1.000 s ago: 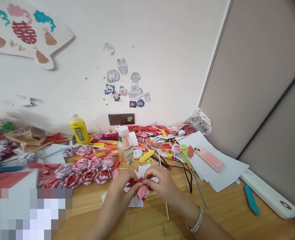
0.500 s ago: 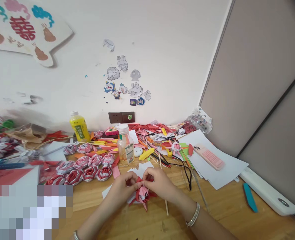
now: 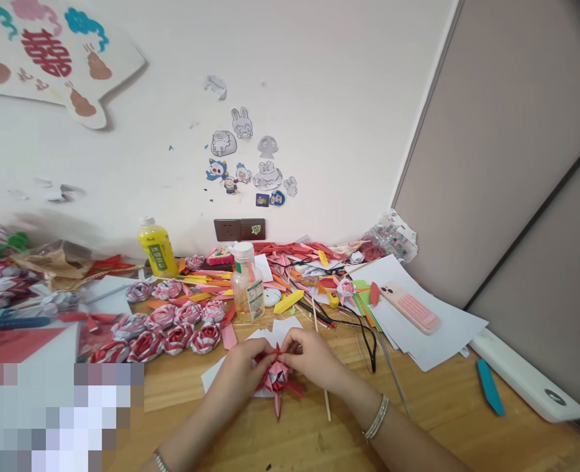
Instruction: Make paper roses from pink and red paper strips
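Observation:
A red and pink folded paper flower (image 3: 276,378) with pointed petals lies between my hands, over white paper (image 3: 212,377) on the wooden table. My left hand (image 3: 249,360) pinches its upper edge from the left. From the right, my right hand (image 3: 305,354) pinches the same red tip, the fingertips of both hands nearly touching. A thin wooden stick (image 3: 328,400) lies just right of the flower, partly hidden by my right hand.
Several finished paper roses (image 3: 178,338) lie left of my hands. Behind stand a clear bottle (image 3: 248,288) and a yellow bottle (image 3: 158,249) among paper strips. A pink phone (image 3: 410,308) rests on white sheets at the right.
The flower has turned a little between my hands, and its lower petal now points straight toward me. Both hands stay pinched at its upper edge.

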{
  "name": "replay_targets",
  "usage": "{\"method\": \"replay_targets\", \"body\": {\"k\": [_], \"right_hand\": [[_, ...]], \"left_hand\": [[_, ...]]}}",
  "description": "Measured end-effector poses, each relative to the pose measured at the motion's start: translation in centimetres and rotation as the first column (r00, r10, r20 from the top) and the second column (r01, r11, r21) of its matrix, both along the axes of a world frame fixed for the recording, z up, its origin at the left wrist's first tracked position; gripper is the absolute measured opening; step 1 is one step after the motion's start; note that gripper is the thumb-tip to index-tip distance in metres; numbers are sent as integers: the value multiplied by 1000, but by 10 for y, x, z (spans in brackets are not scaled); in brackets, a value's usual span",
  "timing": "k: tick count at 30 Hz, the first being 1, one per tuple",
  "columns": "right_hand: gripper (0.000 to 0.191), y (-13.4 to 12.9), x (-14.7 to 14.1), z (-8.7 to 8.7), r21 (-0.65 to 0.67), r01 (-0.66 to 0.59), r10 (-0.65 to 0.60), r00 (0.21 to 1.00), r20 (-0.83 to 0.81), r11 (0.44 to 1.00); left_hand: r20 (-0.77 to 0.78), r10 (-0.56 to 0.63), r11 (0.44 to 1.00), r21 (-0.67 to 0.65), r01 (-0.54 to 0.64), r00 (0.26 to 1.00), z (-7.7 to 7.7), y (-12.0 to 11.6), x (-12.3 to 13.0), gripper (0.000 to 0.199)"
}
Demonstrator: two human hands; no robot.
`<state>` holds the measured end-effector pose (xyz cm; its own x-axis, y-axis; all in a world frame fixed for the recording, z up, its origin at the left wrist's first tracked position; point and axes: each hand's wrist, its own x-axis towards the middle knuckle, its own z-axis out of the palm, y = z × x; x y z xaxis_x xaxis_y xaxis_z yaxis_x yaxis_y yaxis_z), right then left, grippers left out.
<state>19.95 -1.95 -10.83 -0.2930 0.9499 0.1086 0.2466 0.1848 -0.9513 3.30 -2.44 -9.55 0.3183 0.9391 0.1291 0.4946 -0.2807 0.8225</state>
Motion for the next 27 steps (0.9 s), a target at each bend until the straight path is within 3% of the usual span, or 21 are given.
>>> {"method": "replay_targets", "body": {"k": [5, 11, 21, 27], "right_hand": [[13, 0, -2, -4, 32, 4, -5, 1000, 29, 999], [12, 2, -1, -7, 11, -46, 45, 998, 49, 999], [15, -6, -6, -4, 71, -12, 1, 988, 155, 997], [13, -3, -2, -9, 67, -55, 44, 986, 159, 996]], "left_hand": [[-24, -49, 997, -64, 48, 999, -1, 6, -6, 14], [-62, -34, 999, -43, 31, 998, -6, 4, -5, 16], [-76, -63, 992, -113, 54, 995, -7, 6, -6, 6], [20, -63, 976, -208, 66, 998, -4, 5, -6, 9]]}}
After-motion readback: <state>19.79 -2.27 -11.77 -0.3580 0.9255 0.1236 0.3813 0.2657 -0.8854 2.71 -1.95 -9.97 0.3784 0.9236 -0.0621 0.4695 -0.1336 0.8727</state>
